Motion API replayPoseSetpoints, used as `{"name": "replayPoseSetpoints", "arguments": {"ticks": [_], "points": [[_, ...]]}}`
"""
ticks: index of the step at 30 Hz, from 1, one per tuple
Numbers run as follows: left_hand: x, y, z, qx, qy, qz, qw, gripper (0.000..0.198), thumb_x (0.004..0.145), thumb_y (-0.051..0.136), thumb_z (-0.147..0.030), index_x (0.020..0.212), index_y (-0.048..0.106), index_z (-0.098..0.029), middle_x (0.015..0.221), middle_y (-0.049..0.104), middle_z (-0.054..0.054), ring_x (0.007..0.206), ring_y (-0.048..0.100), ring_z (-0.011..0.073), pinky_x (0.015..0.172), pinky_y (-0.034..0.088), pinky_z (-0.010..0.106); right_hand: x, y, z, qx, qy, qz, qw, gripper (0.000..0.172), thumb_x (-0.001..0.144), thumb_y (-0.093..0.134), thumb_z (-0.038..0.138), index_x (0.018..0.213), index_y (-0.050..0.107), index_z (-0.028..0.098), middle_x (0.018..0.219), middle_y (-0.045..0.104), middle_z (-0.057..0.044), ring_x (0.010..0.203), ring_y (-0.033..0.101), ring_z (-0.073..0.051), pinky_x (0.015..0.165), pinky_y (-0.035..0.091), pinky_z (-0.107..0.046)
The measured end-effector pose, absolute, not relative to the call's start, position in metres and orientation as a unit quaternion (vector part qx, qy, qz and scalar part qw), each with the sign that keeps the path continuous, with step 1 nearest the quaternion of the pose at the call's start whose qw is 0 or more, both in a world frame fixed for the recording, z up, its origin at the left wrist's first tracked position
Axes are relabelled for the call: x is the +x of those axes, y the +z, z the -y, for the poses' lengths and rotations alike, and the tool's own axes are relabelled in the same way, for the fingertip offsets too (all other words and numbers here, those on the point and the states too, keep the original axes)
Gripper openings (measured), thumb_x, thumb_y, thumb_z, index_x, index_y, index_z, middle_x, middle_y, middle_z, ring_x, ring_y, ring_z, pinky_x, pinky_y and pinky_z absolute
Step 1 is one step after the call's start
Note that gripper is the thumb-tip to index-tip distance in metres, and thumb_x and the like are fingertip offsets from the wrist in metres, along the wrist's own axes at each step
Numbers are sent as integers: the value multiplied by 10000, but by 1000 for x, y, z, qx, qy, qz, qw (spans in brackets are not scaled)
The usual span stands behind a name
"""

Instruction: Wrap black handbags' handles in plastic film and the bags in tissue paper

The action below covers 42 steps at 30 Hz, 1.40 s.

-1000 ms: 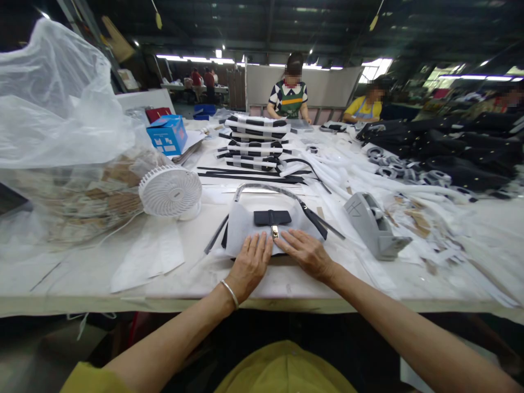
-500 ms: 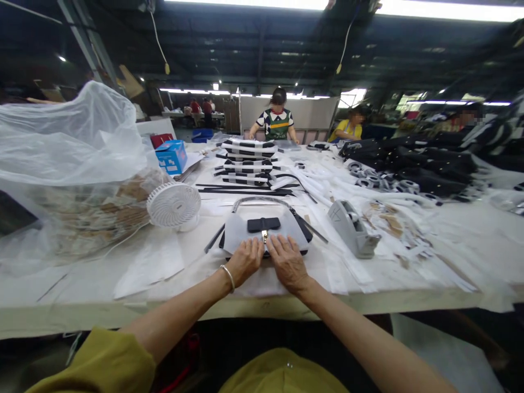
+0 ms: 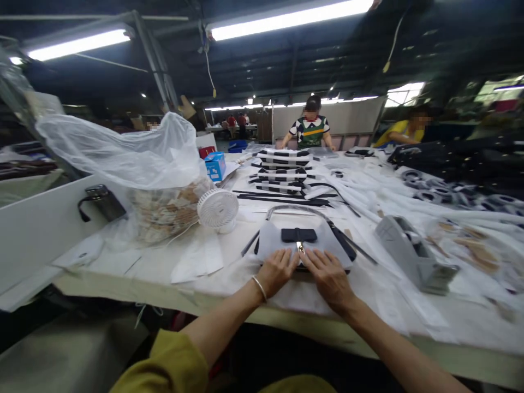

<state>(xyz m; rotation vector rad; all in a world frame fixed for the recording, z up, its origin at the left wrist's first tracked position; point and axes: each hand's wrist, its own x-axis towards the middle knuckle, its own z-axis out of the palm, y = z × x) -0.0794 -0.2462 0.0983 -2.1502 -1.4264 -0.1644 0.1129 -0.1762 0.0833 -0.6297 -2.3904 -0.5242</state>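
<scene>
A black handbag (image 3: 345,245) lies on the table in front of me, its front covered by a white sheet (image 3: 271,236). A dark flap tab (image 3: 298,235) and a small gold clasp (image 3: 300,247) show through at the middle. My left hand (image 3: 279,271) rests on the bag's lower edge left of the clasp, fingers stretched out. Just right of the clasp, my right hand (image 3: 331,277) lies flat with its fingers spread on the sheet. The wrapped handle (image 3: 301,208) arches behind the bag.
A white fan (image 3: 218,208) and a plastic bag of scraps (image 3: 164,213) stand left; a grey tape dispenser (image 3: 413,254) is right. Behind are stacked wrapped bags (image 3: 282,172) and black strips (image 3: 282,199). A person (image 3: 311,128) works across the table.
The view has turned left, so the scene sits further right and a dark flask shows at the left. Both hands remain on the bag in nearly the same places.
</scene>
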Motion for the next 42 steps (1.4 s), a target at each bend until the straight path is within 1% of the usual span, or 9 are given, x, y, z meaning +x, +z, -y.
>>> {"name": "replayPoseSetpoints", "arguments": {"ticks": [5, 11, 16, 22, 29, 33, 36, 39, 42], "points": [[-72, 76, 246, -768, -102, 567, 281, 353, 972, 447, -177, 1319, 486, -124, 1274, 616, 174, 1148, 609, 235, 985, 475, 404, 116, 80, 172, -219, -214, 902, 305, 438, 886, 443, 52, 1258, 626, 194, 1253, 663, -97, 1122, 583, -262, 972, 399, -437], [-82, 92, 257, -784, -143, 534, 281, 361, 971, 431, -173, 1326, 500, -166, 1330, 596, 116, 1230, 554, 214, 1072, 419, 396, 117, 77, 172, -223, -220, 895, 317, 451, 899, 409, 40, 1260, 628, 198, 1259, 662, -89, 1128, 587, -252, 983, 387, -434], [-117, 107, 285, -701, -223, 634, 237, 466, 928, 468, -128, 1380, 463, -243, 1449, 491, 102, 1398, 353, 328, 1116, 276, 656, 117, 78, 172, -229, -199, 900, 315, 464, 898, 399, 18, 1268, 617, 193, 1274, 653, -89, 1143, 582, -249, 988, 381, -434], [-143, 90, 291, -660, -349, 659, 95, 607, 925, 419, -100, 1491, 265, -259, 1495, 420, 112, 1321, 483, 219, 1032, 492, 386, 116, 80, 169, -241, -171, 904, 310, 404, 933, 433, 81, 1269, 617, 207, 1268, 656, -96, 1136, 586, -247, 985, 382, -433], [-132, 80, 289, -649, -280, 698, 114, 775, 948, 444, -157, 1537, -56, -226, 1513, 387, 163, 1129, 641, 252, 735, 602, 290, 114, 82, 169, -241, -165, 905, 310, 340, 945, 491, 130, 1249, 624, 203, 1256, 663, -95, 1137, 586, -255, 989, 371, -435], [-131, 80, 287, -630, -237, 729, 128, 788, 949, 449, -167, 1534, -78, -184, 1472, 440, 180, 948, 712, 239, 604, 583, 274, 113, 81, 168, -241, -168, 904, 310, 311, 955, 503, 149, 1232, 634, 205, 1236, 676, -85, 1117, 599, -256, 971, 376, -436], [-133, 93, 293, -631, -222, 723, 174, 787, 927, 495, -174, 1540, 2, -152, 1459, 452, 195, 1090, 657, 281, 795, 579, 356, 113, 82, 166, -238, -168, 902, 318, 298, 963, 497, 151, 1217, 642, 209, 1214, 688, -79, 1091, 615, -246, 947, 384, -423], [-122, 116, 302, -631, -222, 697, 259, 762, 903, 574, -233, 1530, 151, -137, 1517, 356, 205, 1387, 367, 350, 1097, 351, 553, 113, 83, 163, -224, -169, 901, 330, 282, 973, 485, 161, 1194, 653, 208, 1178, 706, -71, 1057, 633, -231, 915, 398, -399], [-96, 131, 295, -699, -205, 625, 282, 652, 917, 567, -269, 1493, 285, -150, 1525, 367, 158, 1447, 253, 297, 1179, 203, 551, 113, 84, 162, -213, -171, 901, 336, 274, 970, 485, 157, 1170, 666, 207, 1154, 717, -66, 1031, 646, -219, 891, 415, -376]]}}
